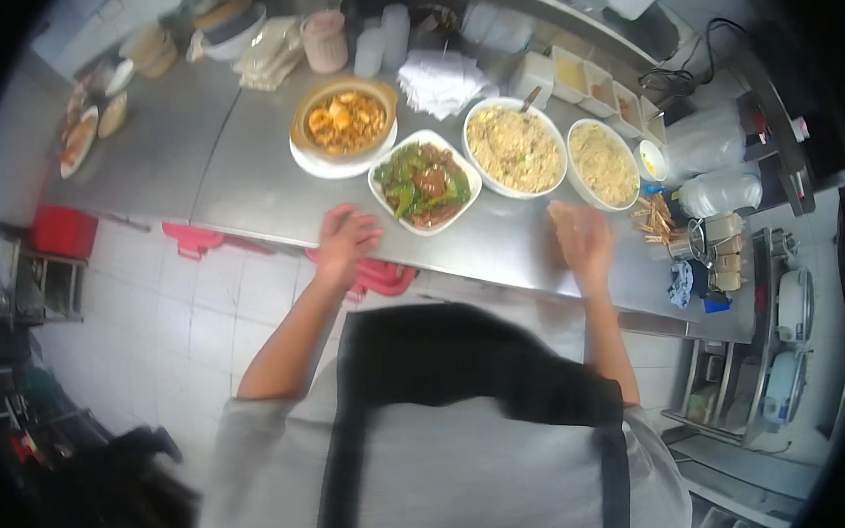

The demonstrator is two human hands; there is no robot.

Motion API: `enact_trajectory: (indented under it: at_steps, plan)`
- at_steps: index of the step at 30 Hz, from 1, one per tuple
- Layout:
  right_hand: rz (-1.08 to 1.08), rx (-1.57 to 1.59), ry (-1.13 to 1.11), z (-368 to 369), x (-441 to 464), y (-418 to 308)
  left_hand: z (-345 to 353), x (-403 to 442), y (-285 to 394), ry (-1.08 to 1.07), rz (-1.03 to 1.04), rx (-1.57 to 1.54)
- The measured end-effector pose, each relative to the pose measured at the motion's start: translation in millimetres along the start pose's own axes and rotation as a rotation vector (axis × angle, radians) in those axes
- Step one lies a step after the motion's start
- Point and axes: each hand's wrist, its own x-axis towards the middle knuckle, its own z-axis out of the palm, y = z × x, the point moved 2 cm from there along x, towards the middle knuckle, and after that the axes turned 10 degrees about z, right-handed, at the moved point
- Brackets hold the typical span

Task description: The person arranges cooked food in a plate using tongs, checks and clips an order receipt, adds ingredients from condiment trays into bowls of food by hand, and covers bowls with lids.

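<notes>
My left hand (348, 237) hovers at the front edge of the steel counter (256, 191), fingers apart and holding nothing. Just beyond it is a square white bowl (403, 219) of green peppers and dark meat. Over the counter's front right, my right hand (584, 236) is a little blurred, its fingers stretched out with nothing seen in them. Nearest to it are a white bowl of fried rice (515, 149) and an oval dish of fried rice (603, 164). A clay pot (343, 120) of orange-brown food sits on a white plate (331, 164) at the left.
Crumpled white paper (440, 81) lies behind the dishes. Condiment containers (597, 90) line the back right, with a spoon in the rice bowl. Wooden clips or sticks (656, 216) and plastic-wrapped stacks (720, 191) crowd the right end. A pink plastic stool (385, 277) stands beneath the counter.
</notes>
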Motion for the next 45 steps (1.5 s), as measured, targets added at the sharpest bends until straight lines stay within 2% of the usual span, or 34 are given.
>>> enact_trajectory:
  at_steps: [1,3,4,5,6,7,8,9,12,15,18,21,24,26,27,29,30,32,34,36,38,40,42,45]
  plan:
    - [0.114,0.01,-0.02,-7,-3,-15,-9,15,9,0.069,0.054,-0.021]
    - [0.184,0.022,0.009,15,-26,-26,-20,48,21,0.135,0.106,-0.055]
    - [0.329,0.39,-0.157,26,-34,-40,-23,66,26,0.136,0.103,-0.063]
    - [0.659,0.893,-0.498,44,-47,-50,-27,81,28,0.141,0.099,-0.071]
    - [0.839,1.257,-0.742,60,-54,-63,-35,97,21,0.15,0.109,-0.059]
    - [1.055,1.371,-0.936,60,-51,-87,-43,115,13,0.154,0.123,-0.048]
    - [1.088,1.54,-0.998,64,-49,-104,-40,128,14,0.153,0.141,-0.041]
    - [1.092,1.564,-1.034,71,-47,-118,-24,111,29,0.278,0.096,0.027]
    - [1.183,1.718,-1.049,72,-33,-150,-44,133,29,0.214,0.098,0.042]
    - [1.09,1.803,-1.036,102,-25,-148,-69,146,46,0.2,0.095,0.116]
    - [1.1,1.906,-1.064,125,-12,-149,-81,136,66,0.196,0.107,0.198]
    - [1.087,1.976,-0.889,155,4,-152,-118,146,69,0.213,0.122,0.193]
    - [1.317,1.799,-0.627,141,10,-166,-142,160,62,0.199,0.188,0.174]
    - [1.12,1.853,-0.725,143,-4,-156,-140,152,59,0.158,0.231,0.186]
    - [1.02,1.869,-0.789,143,-11,-154,-132,146,59,0.204,0.29,0.177]
    - [0.93,1.754,-1.002,130,-31,-142,-112,110,51,0.324,0.415,0.157]
    - [0.875,1.689,-1.12,123,-43,-135,-101,92,48,0.306,0.462,0.183]
    - [0.839,1.408,-1.16,96,-64,-117,-81,60,37,0.285,0.564,0.227]
    - [0.907,1.269,-1.103,65,-86,-98,-63,20,22,0.248,0.615,0.364]
    - [0.941,1.114,-0.979,64,-117,-65,-42,-15,5,0.243,0.639,0.517]
    - [0.973,0.957,-0.946,57,-145,-40,-48,-22,-33,0.172,0.934,0.842]
    - [1.074,0.9,-0.837,59,-174,-21,-34,-39,-47,0.036,1.013,0.917]
    - [1.132,0.831,-0.82,57,-202,-3,-28,-45,-55,-0.094,1.072,0.906]
    - [1.116,0.669,-0.871,58,-225,16,-18,-58,-42,-0.109,0.933,0.776]
